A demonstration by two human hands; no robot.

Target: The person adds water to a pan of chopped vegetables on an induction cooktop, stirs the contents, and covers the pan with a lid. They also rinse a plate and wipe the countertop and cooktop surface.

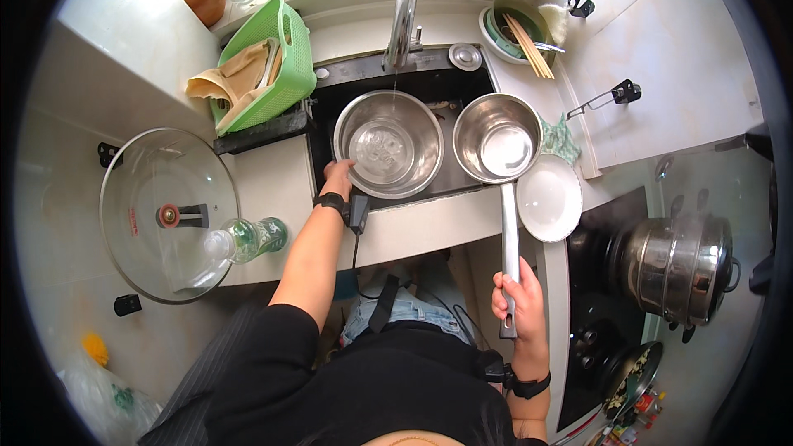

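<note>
A stainless steel basin (427, 155) stands in the dark sink (461, 83), under the chrome faucet (406, 12), from which a thin stream of water falls into it. My left hand (339, 174) grips the basin's lower left rim, thumb over the edge. With my right hand (520, 297) I hold the long handle of a stainless steel saucepan (463, 130), whose pan is over the right part of the sink, tilted so that its shiny inside shows. A white plate (549, 198) lies on the counter beside the saucepan, partly under its edge.
A green plastic basket (297, 56) with a tan cloth stands left of the sink. A glass lid (142, 179) and a green-labelled bottle (254, 240) are further left. Bowls with chopsticks (526, 43) stand back right. On the hob (607, 316) are a steamer pot (675, 272) and a frying pan (650, 365).
</note>
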